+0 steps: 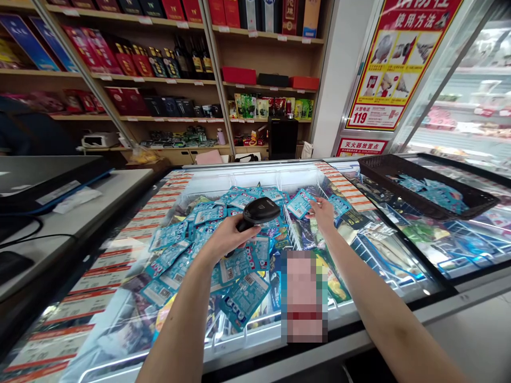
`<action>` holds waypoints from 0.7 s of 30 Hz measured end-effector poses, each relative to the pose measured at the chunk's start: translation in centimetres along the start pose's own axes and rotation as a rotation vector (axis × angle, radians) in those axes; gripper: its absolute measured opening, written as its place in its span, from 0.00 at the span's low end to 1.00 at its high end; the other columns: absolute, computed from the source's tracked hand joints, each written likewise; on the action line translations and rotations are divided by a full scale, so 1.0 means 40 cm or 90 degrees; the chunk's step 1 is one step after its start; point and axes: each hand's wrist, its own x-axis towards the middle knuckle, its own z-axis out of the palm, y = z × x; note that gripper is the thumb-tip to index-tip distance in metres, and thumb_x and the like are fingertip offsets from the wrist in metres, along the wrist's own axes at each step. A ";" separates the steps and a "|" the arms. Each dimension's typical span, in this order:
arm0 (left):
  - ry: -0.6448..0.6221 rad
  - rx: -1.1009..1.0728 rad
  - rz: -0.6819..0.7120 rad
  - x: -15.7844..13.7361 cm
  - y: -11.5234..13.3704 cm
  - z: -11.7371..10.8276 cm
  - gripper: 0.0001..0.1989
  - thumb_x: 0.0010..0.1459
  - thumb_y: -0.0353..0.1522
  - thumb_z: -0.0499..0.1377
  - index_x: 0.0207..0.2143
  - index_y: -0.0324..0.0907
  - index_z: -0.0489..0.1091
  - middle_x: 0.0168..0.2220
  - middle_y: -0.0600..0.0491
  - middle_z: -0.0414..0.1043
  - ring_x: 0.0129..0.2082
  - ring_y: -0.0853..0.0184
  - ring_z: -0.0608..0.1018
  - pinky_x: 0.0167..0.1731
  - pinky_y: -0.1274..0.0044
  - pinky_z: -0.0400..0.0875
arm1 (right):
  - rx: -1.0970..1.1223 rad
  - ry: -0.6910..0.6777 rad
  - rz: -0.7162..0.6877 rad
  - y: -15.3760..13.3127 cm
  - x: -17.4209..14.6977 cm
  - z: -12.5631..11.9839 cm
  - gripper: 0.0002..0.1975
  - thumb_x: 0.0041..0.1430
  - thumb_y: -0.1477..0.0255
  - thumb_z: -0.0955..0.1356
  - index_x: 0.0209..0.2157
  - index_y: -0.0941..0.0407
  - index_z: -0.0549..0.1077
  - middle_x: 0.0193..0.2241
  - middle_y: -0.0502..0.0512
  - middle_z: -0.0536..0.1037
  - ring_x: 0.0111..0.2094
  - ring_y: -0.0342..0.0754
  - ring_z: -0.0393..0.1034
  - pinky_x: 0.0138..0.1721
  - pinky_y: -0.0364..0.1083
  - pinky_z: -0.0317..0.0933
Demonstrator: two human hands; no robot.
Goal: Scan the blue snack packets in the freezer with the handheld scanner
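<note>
Across the far wall, wooden shelves [255, 85] run from left to right, stacked with red and dark boxes, bottles and green packets. Over on the right, a red and white poster [399, 58] hangs beside the glass door of an upright cooler [471, 96]. Nearer, filling the middle of the floor, stands a chest freezer [255, 175] with its glass lid slid open on the left half; strips of red and white price labels [159, 207] run along its left rim. On the left sits a grey counter [104, 197] with a dark device and cables on it. On the closed glass at the right rests a black plastic basket [423, 183] with a few blue packets in it.

Inside the open freezer lies a loose heap of blue packets [187, 250], spilling toward the near edge over white wire dividers [291, 229]. A blurred patch covers something at the near middle of the freezer.

The person's left hand [227, 239] is closed around the grip of a black barcode scanner [259, 211], whose head points toward the far right, just above the heap. The right hand [322, 211] reaches out to the far middle of the freezer and pinches a single blue packet [300, 205] between thumb and fingers, holding it just beside the scanner's head, the other fingers loosely curled.
</note>
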 end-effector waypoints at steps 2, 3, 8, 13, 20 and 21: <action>-0.011 0.000 -0.007 -0.001 0.004 0.002 0.15 0.50 0.43 0.60 0.30 0.39 0.70 0.17 0.56 0.68 0.16 0.71 0.67 0.19 0.78 0.58 | -0.012 0.010 0.001 0.004 0.003 0.000 0.15 0.45 0.64 0.71 0.35 0.55 0.69 0.18 0.46 0.67 0.20 0.46 0.66 0.20 0.50 0.71; -0.020 -0.002 -0.006 -0.001 0.004 0.002 0.15 0.50 0.43 0.60 0.30 0.39 0.69 0.18 0.55 0.68 0.16 0.71 0.66 0.18 0.78 0.58 | -0.019 0.014 0.002 0.005 0.004 0.000 0.15 0.45 0.64 0.71 0.35 0.55 0.68 0.18 0.46 0.67 0.20 0.47 0.67 0.20 0.50 0.71; -0.074 -0.009 0.011 -0.001 0.000 0.003 0.14 0.52 0.42 0.59 0.28 0.39 0.68 0.20 0.55 0.68 0.16 0.72 0.66 0.19 0.79 0.58 | -0.033 0.010 0.003 0.010 0.004 -0.001 0.17 0.47 0.63 0.70 0.37 0.56 0.67 0.20 0.47 0.68 0.20 0.47 0.68 0.21 0.50 0.71; -0.079 -0.010 0.003 -0.002 0.002 0.003 0.13 0.52 0.41 0.58 0.29 0.39 0.67 0.19 0.56 0.67 0.16 0.72 0.66 0.19 0.80 0.57 | -0.047 0.016 0.013 0.009 0.003 -0.001 0.17 0.48 0.64 0.70 0.38 0.56 0.67 0.20 0.47 0.68 0.21 0.47 0.69 0.22 0.49 0.72; -0.071 -0.014 0.005 -0.002 0.000 0.007 0.13 0.52 0.41 0.59 0.28 0.40 0.67 0.19 0.57 0.67 0.16 0.72 0.66 0.18 0.80 0.57 | -0.081 0.009 0.025 -0.003 -0.003 -0.002 0.16 0.51 0.63 0.69 0.40 0.56 0.67 0.21 0.48 0.69 0.21 0.48 0.71 0.23 0.49 0.72; -0.069 -0.015 0.003 -0.001 -0.001 0.008 0.13 0.52 0.42 0.59 0.28 0.40 0.67 0.19 0.57 0.67 0.16 0.72 0.66 0.18 0.80 0.56 | -0.087 0.007 0.024 -0.004 -0.004 -0.003 0.17 0.51 0.63 0.68 0.41 0.56 0.67 0.21 0.48 0.69 0.21 0.48 0.71 0.23 0.49 0.72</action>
